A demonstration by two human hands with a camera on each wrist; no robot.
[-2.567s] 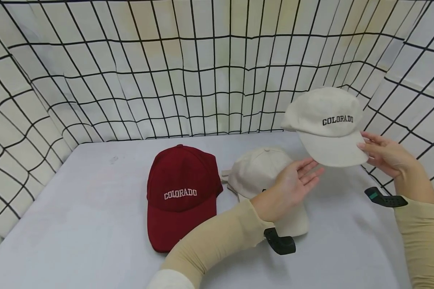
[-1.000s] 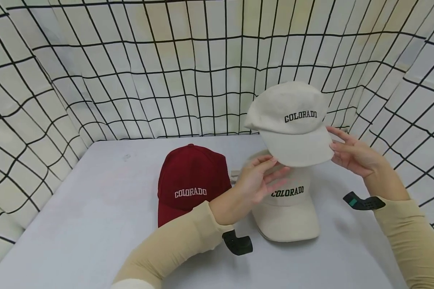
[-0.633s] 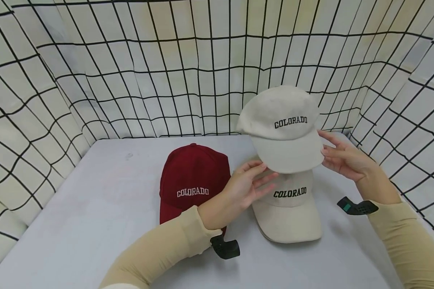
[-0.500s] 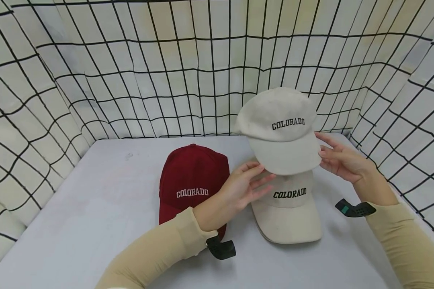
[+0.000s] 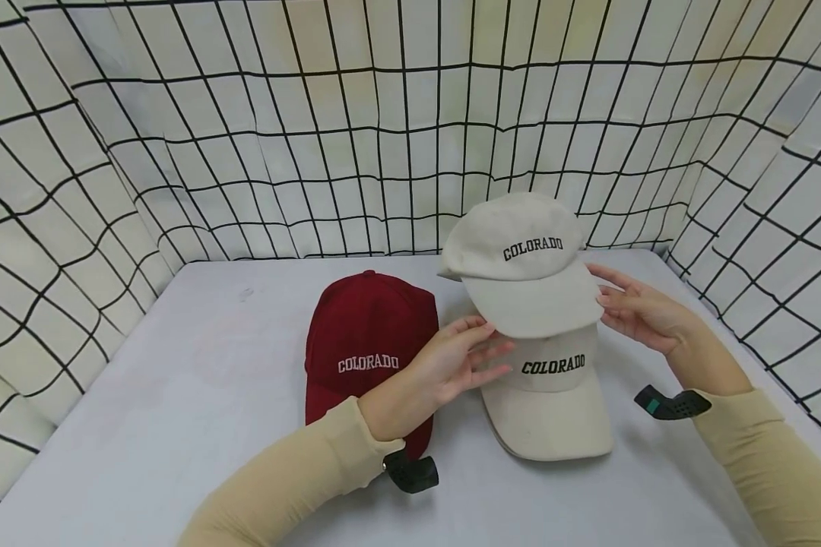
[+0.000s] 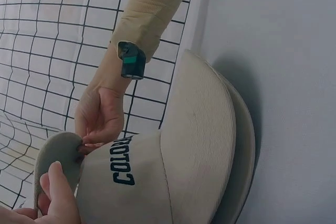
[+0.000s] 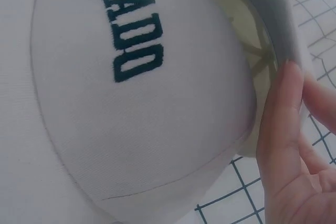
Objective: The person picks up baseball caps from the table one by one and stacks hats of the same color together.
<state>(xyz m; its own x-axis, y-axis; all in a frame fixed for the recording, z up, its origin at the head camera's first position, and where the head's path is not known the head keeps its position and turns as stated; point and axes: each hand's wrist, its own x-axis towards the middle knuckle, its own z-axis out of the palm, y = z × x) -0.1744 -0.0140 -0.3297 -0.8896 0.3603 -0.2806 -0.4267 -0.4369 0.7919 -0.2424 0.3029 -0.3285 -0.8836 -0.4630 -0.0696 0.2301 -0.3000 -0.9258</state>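
A white baseball cap (image 5: 513, 235) lettered COLORADO is held over the crown of a cream baseball cap (image 5: 550, 414) with the same lettering. Between thumb and fingers, my left hand (image 5: 445, 361) pinches the left edge of the white cap's brim, its other fingers spread. On the opposite side my right hand (image 5: 646, 311) pinches the brim's right edge. In the left wrist view two brims lie one under the other at the cream cap (image 6: 197, 140), showing a stack. The right wrist view has the right fingers (image 7: 286, 108) on the held brim, close beside the cream crown.
A red baseball cap (image 5: 366, 319) lettered COLORADO lies left of the stack, partly behind my left forearm. A white-covered table (image 5: 178, 380) carries everything. Black grid netting (image 5: 397, 144) over white sheeting encloses the back and both sides.
Both hands have carried the white cap left from beyond the stack, then lowered it over the cream cap. My left hand, spread beside the brim at first, now pinches it.
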